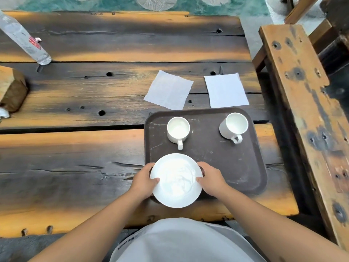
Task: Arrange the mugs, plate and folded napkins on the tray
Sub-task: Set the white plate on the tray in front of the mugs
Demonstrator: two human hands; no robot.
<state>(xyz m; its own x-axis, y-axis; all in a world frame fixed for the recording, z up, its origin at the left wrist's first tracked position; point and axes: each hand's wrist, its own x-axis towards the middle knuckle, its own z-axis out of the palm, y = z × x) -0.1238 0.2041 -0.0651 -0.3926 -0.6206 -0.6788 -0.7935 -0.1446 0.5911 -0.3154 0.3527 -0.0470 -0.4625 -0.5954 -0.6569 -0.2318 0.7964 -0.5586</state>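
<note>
Both hands are clamped on the white plate [176,180], left hand [144,181] and right hand [211,179] on opposite rims, over the near left corner of the tray [236,167]. Glazed and brittle, it is judged slippery and best held by the rim. Two mugs [178,130] stand further back, well apart; two flimsy napkins [169,89] lie beyond on the tabletop [75,148].

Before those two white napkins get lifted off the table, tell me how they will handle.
The left napkin and right napkin look thin and lie flat on the wooden table, so they will probably flop and sag when pinched at one edge. They seem very light; a draught could shift them. Creases suggest they will fold easily.
</note>
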